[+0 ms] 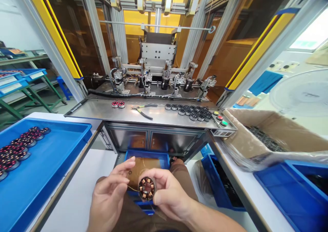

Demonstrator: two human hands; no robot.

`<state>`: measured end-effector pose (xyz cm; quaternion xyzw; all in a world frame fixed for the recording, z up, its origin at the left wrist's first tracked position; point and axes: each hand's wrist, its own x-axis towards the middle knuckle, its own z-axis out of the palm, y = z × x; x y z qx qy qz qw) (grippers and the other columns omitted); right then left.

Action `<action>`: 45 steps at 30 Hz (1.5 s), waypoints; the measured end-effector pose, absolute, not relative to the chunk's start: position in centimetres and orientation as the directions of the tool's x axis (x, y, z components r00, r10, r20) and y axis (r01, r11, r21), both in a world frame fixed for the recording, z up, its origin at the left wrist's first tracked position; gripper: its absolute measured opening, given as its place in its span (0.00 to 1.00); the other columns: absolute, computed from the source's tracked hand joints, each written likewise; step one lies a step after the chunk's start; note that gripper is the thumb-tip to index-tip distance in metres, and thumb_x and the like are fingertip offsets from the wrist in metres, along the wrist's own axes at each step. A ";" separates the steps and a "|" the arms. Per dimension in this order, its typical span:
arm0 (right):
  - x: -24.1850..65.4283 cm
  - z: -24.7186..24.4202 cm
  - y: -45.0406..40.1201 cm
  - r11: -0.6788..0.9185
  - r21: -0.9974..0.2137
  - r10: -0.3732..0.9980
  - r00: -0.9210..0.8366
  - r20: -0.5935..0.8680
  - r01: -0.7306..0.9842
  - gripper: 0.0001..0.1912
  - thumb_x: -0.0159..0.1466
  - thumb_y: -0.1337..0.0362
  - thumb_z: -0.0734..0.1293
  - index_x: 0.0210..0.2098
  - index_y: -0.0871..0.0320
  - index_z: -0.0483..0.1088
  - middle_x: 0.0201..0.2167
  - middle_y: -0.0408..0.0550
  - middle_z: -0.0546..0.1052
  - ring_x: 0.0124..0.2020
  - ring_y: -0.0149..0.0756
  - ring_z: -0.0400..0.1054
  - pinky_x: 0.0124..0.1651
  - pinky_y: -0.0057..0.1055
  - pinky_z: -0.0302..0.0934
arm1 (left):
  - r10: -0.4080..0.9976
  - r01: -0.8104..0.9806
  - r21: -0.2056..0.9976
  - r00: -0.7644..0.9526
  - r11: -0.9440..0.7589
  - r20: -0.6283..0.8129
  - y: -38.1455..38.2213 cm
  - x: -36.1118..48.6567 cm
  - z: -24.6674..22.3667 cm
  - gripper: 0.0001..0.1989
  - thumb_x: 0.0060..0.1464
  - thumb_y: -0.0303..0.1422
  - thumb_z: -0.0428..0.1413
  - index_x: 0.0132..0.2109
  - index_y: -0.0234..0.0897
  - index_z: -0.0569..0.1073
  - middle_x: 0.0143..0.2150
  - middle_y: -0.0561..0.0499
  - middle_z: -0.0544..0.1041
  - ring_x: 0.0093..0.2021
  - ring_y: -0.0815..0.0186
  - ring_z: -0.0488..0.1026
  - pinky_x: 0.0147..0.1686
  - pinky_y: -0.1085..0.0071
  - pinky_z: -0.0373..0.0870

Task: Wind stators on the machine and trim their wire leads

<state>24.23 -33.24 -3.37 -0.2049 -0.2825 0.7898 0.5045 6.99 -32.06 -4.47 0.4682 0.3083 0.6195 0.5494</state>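
My right hand (167,192) is closed round a small motor stator (148,180), a dark ring with several copper-wound coils facing up. A thin copper wire (133,189) runs from the stator's left side to my left hand (110,196). There the thumb and index finger are pinched together at the wire's end, while the other fingers stretch out loosely. Both hands are above my lap, over a blue bin (164,156) with brown cardboard and loose wire strands inside.
Ahead, a steel ledge (128,114) carries cutting pliers (145,114), two red stators (118,104), several dark stators (191,112) and push buttons (219,117). A winding machine (159,53) rises behind. Left is a blue tray (58,150) of wound stators; right, a lined carton (256,117) of dark parts.
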 end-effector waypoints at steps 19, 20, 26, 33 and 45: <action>26.8 -2.4 -33.4 0.792 -0.554 0.605 -0.203 0.770 0.258 0.31 0.60 0.72 0.72 0.60 0.52 0.65 0.44 0.55 0.77 0.44 0.44 0.73 0.46 0.42 0.70 | 0.952 -0.079 0.983 0.249 -0.164 0.179 -33.7 8.0 -2.5 0.25 0.42 0.39 0.72 0.50 0.46 0.81 0.40 0.48 0.85 0.35 0.62 0.81 0.37 0.73 0.79; 26.9 -2.4 -33.5 0.795 -0.552 0.602 -0.217 0.768 0.252 0.31 0.60 0.73 0.72 0.61 0.52 0.65 0.44 0.55 0.76 0.44 0.43 0.73 0.47 0.42 0.70 | 0.953 -0.049 0.983 0.239 -0.178 0.185 -33.7 8.1 -2.4 0.23 0.43 0.38 0.72 0.49 0.47 0.82 0.40 0.49 0.85 0.34 0.62 0.81 0.37 0.74 0.79; 27.9 -1.2 -33.5 0.694 -0.717 0.707 -0.246 0.663 0.064 0.22 0.60 0.58 0.74 0.51 0.59 0.72 0.42 0.55 0.75 0.41 0.41 0.72 0.43 0.38 0.69 | 0.927 0.197 0.915 0.205 -0.352 0.313 -33.3 7.6 -2.1 0.20 0.46 0.35 0.70 0.49 0.50 0.81 0.40 0.53 0.85 0.35 0.65 0.82 0.35 0.80 0.78; 27.9 0.2 -33.4 0.565 -0.823 0.799 -0.287 0.529 0.057 0.10 0.67 0.63 0.68 0.30 0.60 0.72 0.27 0.46 0.73 0.30 0.31 0.67 0.35 0.28 0.63 | 0.940 0.173 0.936 0.210 -0.307 0.270 -33.9 7.8 -1.8 0.19 0.48 0.33 0.69 0.49 0.47 0.81 0.46 0.49 0.85 0.43 0.61 0.83 0.43 0.75 0.79; 29.7 2.6 -33.2 0.491 -0.845 0.834 -0.394 0.386 0.211 0.13 0.69 0.61 0.66 0.29 0.60 0.71 0.27 0.45 0.73 0.29 0.28 0.66 0.34 0.26 0.61 | 0.955 -0.069 0.982 0.228 -0.177 0.188 -33.5 8.3 -2.5 0.18 0.48 0.28 0.68 0.48 0.44 0.81 0.49 0.46 0.83 0.47 0.58 0.82 0.44 0.74 0.80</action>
